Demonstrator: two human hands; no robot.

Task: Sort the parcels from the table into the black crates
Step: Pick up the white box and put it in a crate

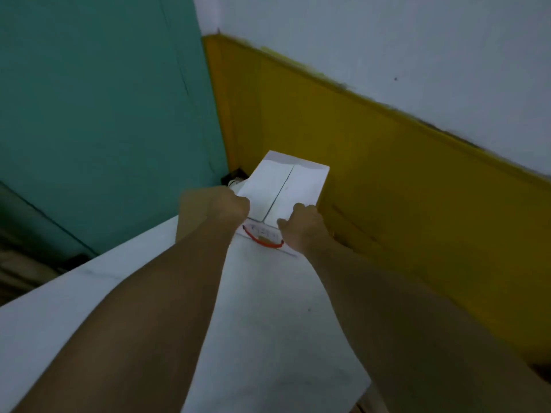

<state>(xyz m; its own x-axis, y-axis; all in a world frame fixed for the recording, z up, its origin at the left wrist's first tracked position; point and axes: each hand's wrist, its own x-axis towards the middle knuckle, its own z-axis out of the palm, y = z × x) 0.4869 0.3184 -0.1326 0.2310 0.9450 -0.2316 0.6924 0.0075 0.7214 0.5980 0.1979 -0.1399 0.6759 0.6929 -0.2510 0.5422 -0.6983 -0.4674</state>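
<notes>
Parcel point(286, 186), frame centre: your left hand point(226, 208) and right hand point(301, 225) curl round its near edge. No crate visible; it could slip off the table point(59, 308).

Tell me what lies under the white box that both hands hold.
The white box sits on the white table, over a flat parcel with a red-marked label. The left hand and right hand cover its near corners; the rest underneath is hidden.

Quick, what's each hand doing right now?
Left hand: grips the left edge of the flat white cardboard parcel.
Right hand: grips the same parcel's near right edge.
</notes>
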